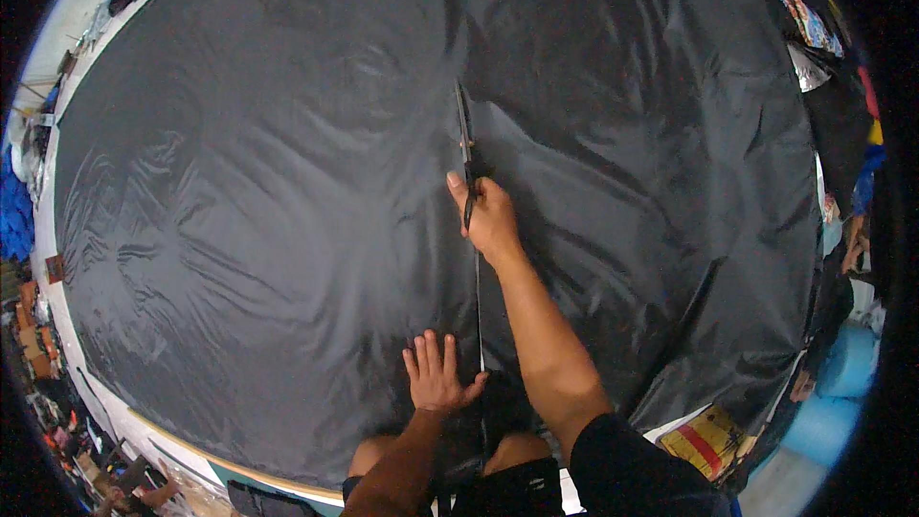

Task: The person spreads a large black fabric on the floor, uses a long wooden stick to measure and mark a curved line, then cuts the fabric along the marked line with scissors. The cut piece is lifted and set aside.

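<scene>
A wide sheet of black, shiny, wrinkled fabric (287, 182) covers the table in front of me. My right hand (490, 215) is closed round the black handles of a pair of scissors (465, 134), whose blades point away from me at the fabric. From near the scissors a straight slit (480, 316) runs back toward me, with a pale surface showing through its near part. My left hand (437, 375) lies flat on the fabric just left of the slit, fingers spread, its thumb reaching to the slit's edge.
The pale table edge (86, 378) curves round the left side. A yellow and red package (704, 442) lies at the near right, beside light blue rolls (828, 402). Blue material (14, 206) and assorted clutter line the far left. Folded fabric bunches along the right side.
</scene>
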Motion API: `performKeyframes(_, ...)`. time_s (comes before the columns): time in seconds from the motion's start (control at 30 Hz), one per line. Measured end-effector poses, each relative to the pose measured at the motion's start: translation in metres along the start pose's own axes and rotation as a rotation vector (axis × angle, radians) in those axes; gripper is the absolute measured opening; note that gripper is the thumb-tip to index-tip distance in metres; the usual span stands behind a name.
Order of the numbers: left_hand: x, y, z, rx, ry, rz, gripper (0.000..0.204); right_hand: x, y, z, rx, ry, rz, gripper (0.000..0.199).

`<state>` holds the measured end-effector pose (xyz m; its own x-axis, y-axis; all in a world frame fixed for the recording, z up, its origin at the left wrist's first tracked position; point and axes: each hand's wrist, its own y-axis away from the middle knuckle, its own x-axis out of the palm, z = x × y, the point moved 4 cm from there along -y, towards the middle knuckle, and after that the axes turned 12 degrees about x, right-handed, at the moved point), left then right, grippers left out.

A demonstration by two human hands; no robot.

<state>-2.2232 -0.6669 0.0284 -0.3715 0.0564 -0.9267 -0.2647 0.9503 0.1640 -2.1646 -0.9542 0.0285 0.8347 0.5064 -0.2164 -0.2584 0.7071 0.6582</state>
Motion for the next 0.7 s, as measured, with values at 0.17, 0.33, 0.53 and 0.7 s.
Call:
performKeyframes(0.17,0.001,0.001,-0.001,0.006,-0.002,-0.001,0.092,0.001,-0.015,0.025,0.006,0.000,0.009,0.058)
performKeyframes(0.33,0.006,0.001,-0.001,0.013,-0.001,-0.035,0.094,0.003,-0.076,0.089,-0.084,0.014,0.028,0.068)
performKeyframes(0.53,0.006,0.000,-0.004,0.015,0.014,0.032,0.100,0.006,-0.121,0.097,-0.116,0.024,-0.037,0.062)
performKeyframes(0.7,-0.023,-0.002,0.002,0.003,0.270,-0.013,0.090,0.006,-0.119,0.091,-0.079,0.009,0.037,0.060)
